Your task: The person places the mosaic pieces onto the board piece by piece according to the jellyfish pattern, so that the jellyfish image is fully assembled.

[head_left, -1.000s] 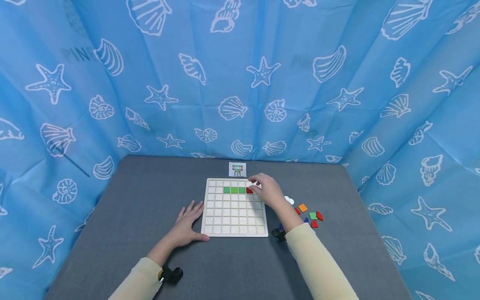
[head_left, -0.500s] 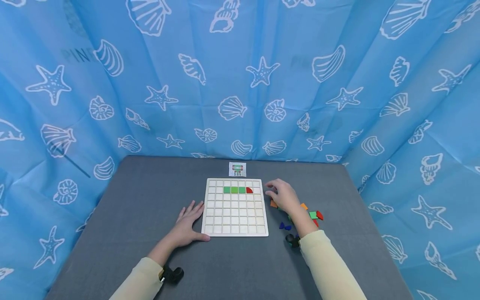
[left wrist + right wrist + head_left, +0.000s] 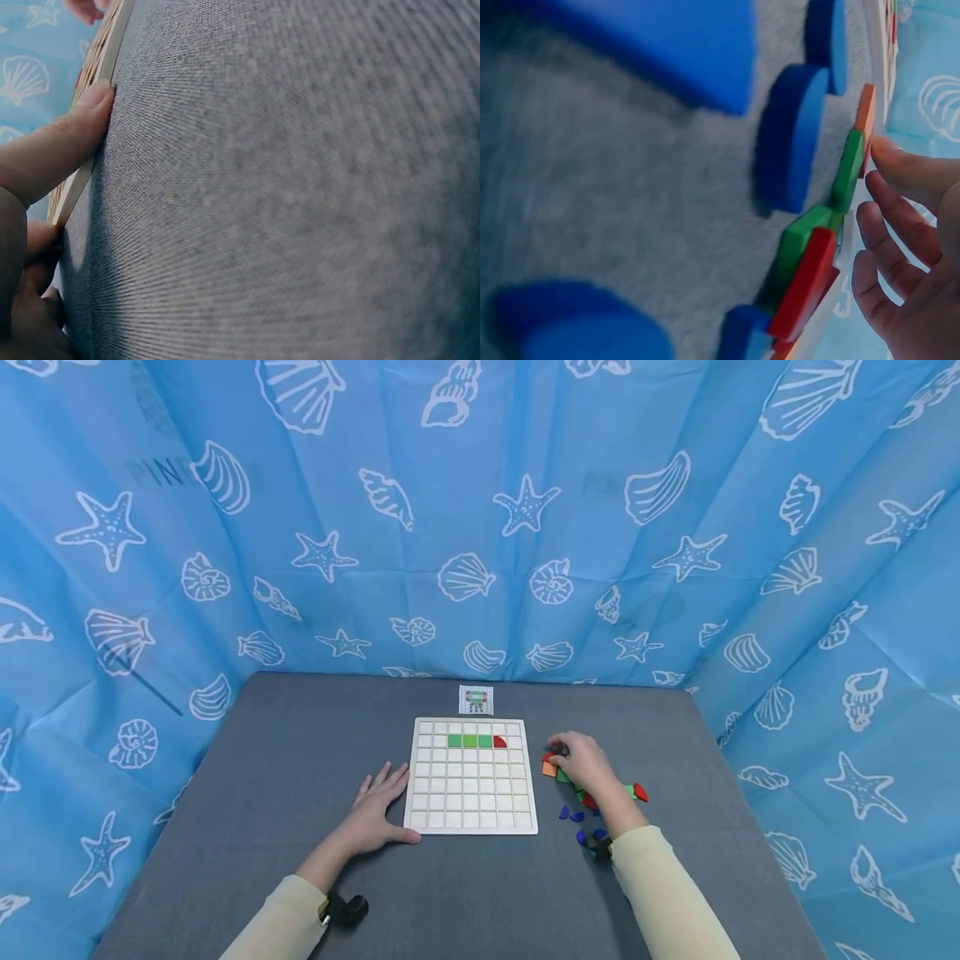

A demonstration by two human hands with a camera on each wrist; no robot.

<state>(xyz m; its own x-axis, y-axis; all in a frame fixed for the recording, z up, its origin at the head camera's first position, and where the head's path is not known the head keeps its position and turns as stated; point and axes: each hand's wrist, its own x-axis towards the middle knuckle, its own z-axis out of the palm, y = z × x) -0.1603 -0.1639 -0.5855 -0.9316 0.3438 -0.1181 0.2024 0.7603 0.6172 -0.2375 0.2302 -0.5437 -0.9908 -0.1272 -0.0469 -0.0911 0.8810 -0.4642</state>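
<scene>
In the head view, a pale wooden grid board lies on the table, with green square tiles and a red quarter-round tile in one row near its top. My left hand rests spread at its left side, thumb by the lower left corner. The left wrist view shows the thumb against the board's edge. My right hand is over the loose pieces right of the board. Its thumb and index finger are slightly apart, right at a red piece beside an orange square.
Green, red and blue pieces lie scattered under and around my right hand and wrist. A small pattern card lies behind the board. A blue shell-print curtain stands behind and beside the grey table.
My right hand has left the red quarter-round tile on the board and moved right, then down to the loose pieces. The left hand has stayed at the board's edge.
</scene>
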